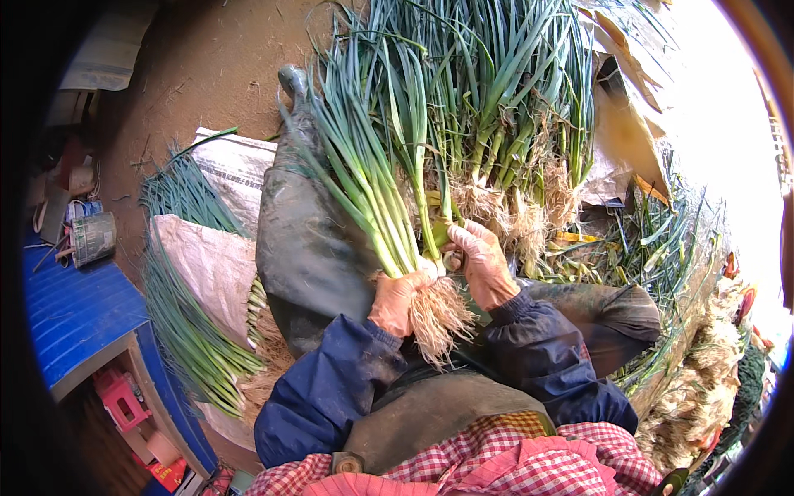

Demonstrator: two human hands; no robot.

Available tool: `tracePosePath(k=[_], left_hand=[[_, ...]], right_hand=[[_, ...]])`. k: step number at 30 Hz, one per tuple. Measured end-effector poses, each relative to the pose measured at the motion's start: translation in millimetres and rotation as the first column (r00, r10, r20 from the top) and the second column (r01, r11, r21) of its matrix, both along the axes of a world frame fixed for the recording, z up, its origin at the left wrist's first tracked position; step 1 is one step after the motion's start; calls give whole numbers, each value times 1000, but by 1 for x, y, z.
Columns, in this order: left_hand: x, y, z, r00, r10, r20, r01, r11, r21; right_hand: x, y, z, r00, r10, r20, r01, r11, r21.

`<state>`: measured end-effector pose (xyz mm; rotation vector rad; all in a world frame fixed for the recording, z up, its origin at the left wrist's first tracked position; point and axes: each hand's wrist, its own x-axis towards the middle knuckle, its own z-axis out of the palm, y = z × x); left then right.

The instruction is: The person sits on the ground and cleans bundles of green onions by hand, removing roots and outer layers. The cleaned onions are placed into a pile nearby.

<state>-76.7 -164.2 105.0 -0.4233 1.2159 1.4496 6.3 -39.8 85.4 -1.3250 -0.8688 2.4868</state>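
Observation:
My left hand (399,301), in a pale thin glove, grips a bunch of green onions (379,217) just above their roots. The leaves point up and to the left, and the pale roots (438,322) hang over my lap. At the right side of the bunch my right hand (482,263), gloved too, pinches a green leaf or outer sheath at the base of a stalk. Beyond my hands lies a large pile of unsorted green onions (496,93) with tangled, soil-marked roots (527,217).
Left of my leg, more green onions (186,328) lie with white woven sacks (201,266). A blue-topped cabinet (87,310) holds a metal can (93,237); a pink plastic stool (122,398) is inside. Leaf scraps (657,248) litter the right side. A brown dirt floor (217,56) shows beyond.

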Motion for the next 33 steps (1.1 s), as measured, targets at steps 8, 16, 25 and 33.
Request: tracePosePath(k=[8,16,25,33], left_hand=[[2,0,-6,995,-9,95,4,998,59],[2,-8,-15,997,-20,70,15,997,72],[-1,-18,-26,981,-8,195,-23,987,158],[-4,-16,-12,954,-50,296,-14,978,210]], right_hand=[[16,14,8,976,178,-124,-195,971,-141],[30,20,26,988,132,83,-130,991,-30],[1,15,-11,978,200,-49,-205,969,-139],[-27,40,-35,957,179,-227,-252,900,-356]])
